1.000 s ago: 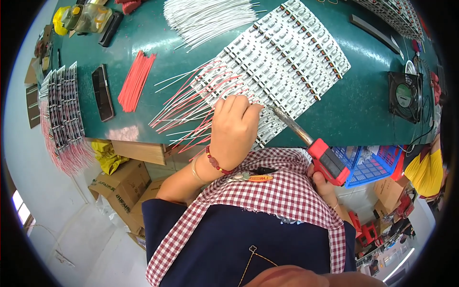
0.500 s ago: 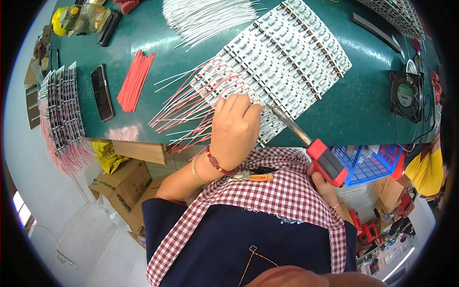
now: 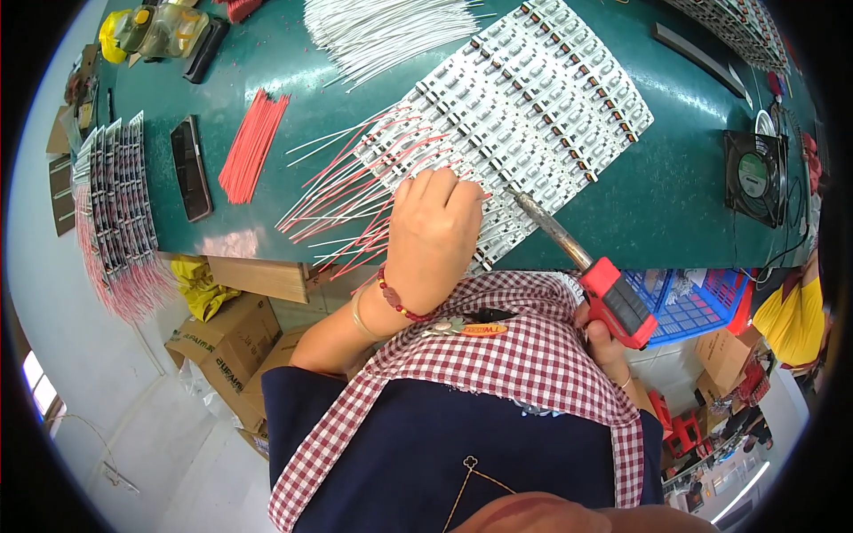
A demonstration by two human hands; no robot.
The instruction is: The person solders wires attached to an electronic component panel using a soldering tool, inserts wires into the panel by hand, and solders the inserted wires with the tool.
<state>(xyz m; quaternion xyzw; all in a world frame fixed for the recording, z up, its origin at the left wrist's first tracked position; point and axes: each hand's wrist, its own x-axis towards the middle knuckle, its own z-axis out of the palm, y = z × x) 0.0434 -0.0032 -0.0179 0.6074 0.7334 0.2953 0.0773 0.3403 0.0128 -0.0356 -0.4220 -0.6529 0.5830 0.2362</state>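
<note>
"One soldering iron [image 3: 595, 275], right of center. Who holds it?"
"Right hand [image 3: 606, 346], lower right; grip closed round its red-and-black handle [image 3: 627, 308]. Tip slants up-left to the circuit boards [image 3: 533, 115], contact unclear."
"Boards where?"
"Center to upper right of frame, on the green table [image 3: 657, 213]."
"Left hand [image 3: 435, 235]?"
"Center, fingers curled at the boards; what its grip pinches is hidden, cannot tell."
"Nearby?"
"Red wire bundle [image 3: 255, 147] at left, white wire bundle [image 3: 386, 35] at top."

Red soldering iron [image 3: 598, 275] aslant, tip over white circuit boards [image 3: 553, 98]
</note>
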